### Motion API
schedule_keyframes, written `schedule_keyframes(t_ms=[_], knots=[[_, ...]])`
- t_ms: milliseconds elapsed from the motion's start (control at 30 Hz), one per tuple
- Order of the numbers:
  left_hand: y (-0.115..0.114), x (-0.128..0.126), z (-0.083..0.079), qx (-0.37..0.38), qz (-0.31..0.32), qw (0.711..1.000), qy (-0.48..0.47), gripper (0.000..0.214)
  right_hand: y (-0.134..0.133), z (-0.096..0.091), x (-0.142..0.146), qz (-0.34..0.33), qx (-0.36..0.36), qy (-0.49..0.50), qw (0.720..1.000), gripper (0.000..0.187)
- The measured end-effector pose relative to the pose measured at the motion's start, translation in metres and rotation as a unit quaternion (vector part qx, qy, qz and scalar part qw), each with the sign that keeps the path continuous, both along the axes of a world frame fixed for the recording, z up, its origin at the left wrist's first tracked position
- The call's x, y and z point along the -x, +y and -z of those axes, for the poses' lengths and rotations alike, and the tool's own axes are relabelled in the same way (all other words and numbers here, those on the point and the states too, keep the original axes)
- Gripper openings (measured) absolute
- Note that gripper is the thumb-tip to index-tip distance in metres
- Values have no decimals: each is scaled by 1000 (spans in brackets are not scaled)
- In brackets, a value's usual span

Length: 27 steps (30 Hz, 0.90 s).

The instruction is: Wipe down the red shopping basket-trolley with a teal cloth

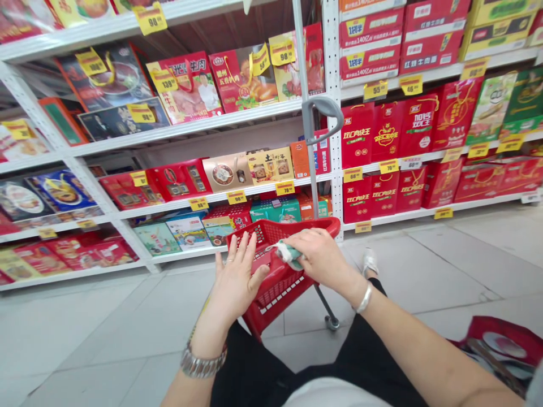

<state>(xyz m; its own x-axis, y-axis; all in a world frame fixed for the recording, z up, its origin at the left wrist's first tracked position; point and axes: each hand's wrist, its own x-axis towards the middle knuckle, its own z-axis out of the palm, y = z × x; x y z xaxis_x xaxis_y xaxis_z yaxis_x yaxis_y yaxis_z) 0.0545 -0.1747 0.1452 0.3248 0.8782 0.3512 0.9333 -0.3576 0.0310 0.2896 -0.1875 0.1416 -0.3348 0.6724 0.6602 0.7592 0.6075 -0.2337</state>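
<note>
A red plastic shopping basket (275, 285) on wheels stands on the floor in front of me, its grey pull handle (322, 118) raised upright. My left hand (235, 277) rests flat against the basket's near left rim, fingers spread, a ring on one finger and a metal watch on the wrist. My right hand (318, 257) is closed on a small green and white cloth (291, 254), pressed on the basket's upper rim. A silver bangle circles the right wrist.
White store shelves (203, 199) packed with red gift boxes and yellow price tags (285, 187) fill the background. Grey tiled floor (424, 265) lies to the right. A red bag (504, 342) sits at the lower right beside my arm. My shoe (370, 261) shows past the basket.
</note>
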Motion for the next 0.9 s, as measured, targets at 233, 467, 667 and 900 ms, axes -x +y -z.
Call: schedule_keyframes(t_ms=[233,467,667,900], knots=[[-1,6,3,-25,-3,1000,-3,69,33,18,-74,129,0,34,991,41],[-2,19,7,-63,24,998,-20,70,4,-5,-32,115,-95,36,988,41],[-1,34,7,-71,-7,996,-46,65,-27,-7,43,-64,-94,-77,990,31],[7,61,0,-23,-117,989,-90,66,-7,-2,11,16,-3,-55,998,37]])
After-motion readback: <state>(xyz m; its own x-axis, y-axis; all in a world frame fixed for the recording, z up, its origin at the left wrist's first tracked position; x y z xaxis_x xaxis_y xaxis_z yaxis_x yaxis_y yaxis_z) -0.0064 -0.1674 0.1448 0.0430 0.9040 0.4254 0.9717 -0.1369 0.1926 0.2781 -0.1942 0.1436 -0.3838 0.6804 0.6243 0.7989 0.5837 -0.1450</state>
